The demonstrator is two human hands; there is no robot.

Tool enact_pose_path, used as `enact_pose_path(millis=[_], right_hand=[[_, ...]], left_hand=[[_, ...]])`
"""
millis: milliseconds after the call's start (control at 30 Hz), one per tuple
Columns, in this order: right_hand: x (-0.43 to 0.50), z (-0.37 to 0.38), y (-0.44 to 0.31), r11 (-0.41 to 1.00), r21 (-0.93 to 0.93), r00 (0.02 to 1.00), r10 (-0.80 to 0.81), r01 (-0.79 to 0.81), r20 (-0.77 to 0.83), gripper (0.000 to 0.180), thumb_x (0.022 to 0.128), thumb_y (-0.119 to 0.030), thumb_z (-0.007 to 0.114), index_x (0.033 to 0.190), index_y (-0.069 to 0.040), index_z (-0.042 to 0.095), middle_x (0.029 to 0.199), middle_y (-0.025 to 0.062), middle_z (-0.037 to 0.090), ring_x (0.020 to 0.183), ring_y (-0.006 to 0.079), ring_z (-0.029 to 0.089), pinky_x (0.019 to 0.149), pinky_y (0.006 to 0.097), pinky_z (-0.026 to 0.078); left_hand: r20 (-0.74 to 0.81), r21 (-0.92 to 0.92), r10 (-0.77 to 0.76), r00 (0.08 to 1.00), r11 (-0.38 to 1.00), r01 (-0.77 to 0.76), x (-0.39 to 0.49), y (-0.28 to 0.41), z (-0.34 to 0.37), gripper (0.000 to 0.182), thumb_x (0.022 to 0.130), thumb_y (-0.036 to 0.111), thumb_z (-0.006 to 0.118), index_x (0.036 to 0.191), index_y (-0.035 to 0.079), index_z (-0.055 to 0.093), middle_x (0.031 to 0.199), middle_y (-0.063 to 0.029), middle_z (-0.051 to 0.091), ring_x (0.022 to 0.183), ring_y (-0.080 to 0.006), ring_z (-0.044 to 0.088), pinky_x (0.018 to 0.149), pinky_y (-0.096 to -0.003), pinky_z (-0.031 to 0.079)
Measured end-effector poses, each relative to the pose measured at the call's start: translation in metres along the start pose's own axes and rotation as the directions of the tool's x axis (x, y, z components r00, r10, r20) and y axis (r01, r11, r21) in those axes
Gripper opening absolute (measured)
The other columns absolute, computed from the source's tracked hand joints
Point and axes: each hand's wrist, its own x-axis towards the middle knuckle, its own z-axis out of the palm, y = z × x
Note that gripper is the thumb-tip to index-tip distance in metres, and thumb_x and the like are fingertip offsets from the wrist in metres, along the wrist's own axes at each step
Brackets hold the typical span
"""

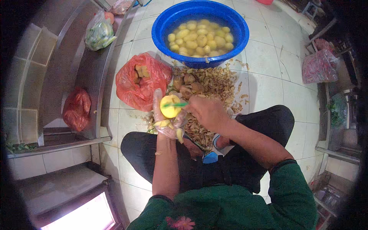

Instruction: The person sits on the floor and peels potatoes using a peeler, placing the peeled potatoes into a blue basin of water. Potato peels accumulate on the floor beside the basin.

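My left hand point(164, 122), in a clear plastic glove, grips a peeled yellow potato point(170, 110). Strips of peel cling to the glove around the palm and wrist. My right hand point(207, 112), bare, is closed on a green-handled peeler point(172, 105), whose blurred end lies across the potato's face. Below both hands a heap of brown potato peelings point(221, 83) spreads over the floor between my legs. Several unpeeled potatoes point(189, 84) lie on the heap just beyond my hands. A red plastic bag point(146, 89), open at the top, holds more unpeeled potatoes at the left.
A blue basin point(243, 37) of water with many peeled potatoes stands beyond the heap. On the left metal shelf point(105, 66) sit a bag of green vegetables point(99, 33) and a tied red bag point(77, 109). A pink bag point(320, 66) hangs at the right.
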Motion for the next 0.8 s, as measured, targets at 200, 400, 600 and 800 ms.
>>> enact_pose_path(millis=[200,400,600,800], right_hand=[[0.012,0.001,0.007,0.941,-0.119,0.940,0.296,-0.318,-0.171,0.031,0.104,-0.038,0.053,0.101,-0.007,0.056,0.078,0.0213,0.066,0.076,0.0463,0.067,0.065,0.0580,0.050],[0.009,-0.003,0.008,0.983,-0.115,0.981,0.154,-0.141,0.120,0.023,0.103,-0.031,0.051,0.110,-0.013,0.063,0.086,0.0197,0.071,0.079,0.0441,0.070,0.068,0.0590,0.052],[0.012,-0.006,0.007,0.959,-0.069,0.954,0.263,-0.275,-0.142,0.023,0.104,-0.028,0.051,0.101,-0.006,0.055,0.078,0.0244,0.067,0.077,0.0486,0.067,0.068,0.0614,0.050],[0.020,-0.015,0.014,0.916,-0.073,0.918,0.390,-0.395,-0.076,0.020,0.102,-0.020,0.051,0.101,-0.004,0.063,0.080,0.0239,0.067,0.082,0.0471,0.068,0.071,0.0570,0.052]], left_hand=[[0.267,0.060,-0.160,0.950,0.987,0.150,-0.006,0.002,-0.002,0.061,0.101,0.060,0.048,0.116,0.003,0.061,0.081,-0.0188,0.067,0.046,-0.0259,0.061,0.041,-0.0318,0.056],[-0.048,0.101,0.037,0.998,0.994,-0.032,-0.002,0.001,0.002,0.053,0.103,0.054,0.051,0.112,0.003,0.063,0.081,-0.0174,0.069,0.051,-0.0262,0.064,0.038,-0.0309,0.053],[-0.033,0.526,0.322,0.946,0.811,-0.258,0.006,-0.013,-0.002,0.049,0.103,0.052,0.053,0.106,0.005,0.066,0.073,-0.0118,0.068,0.049,-0.0205,0.061,0.040,-0.0275,0.050],[-0.065,0.446,0.296,0.953,0.863,-0.237,0.008,-0.013,-0.005,0.050,0.103,0.055,0.053,0.110,0.007,0.066,0.080,-0.0104,0.069,0.058,-0.0185,0.064,0.046,-0.0297,0.052]])
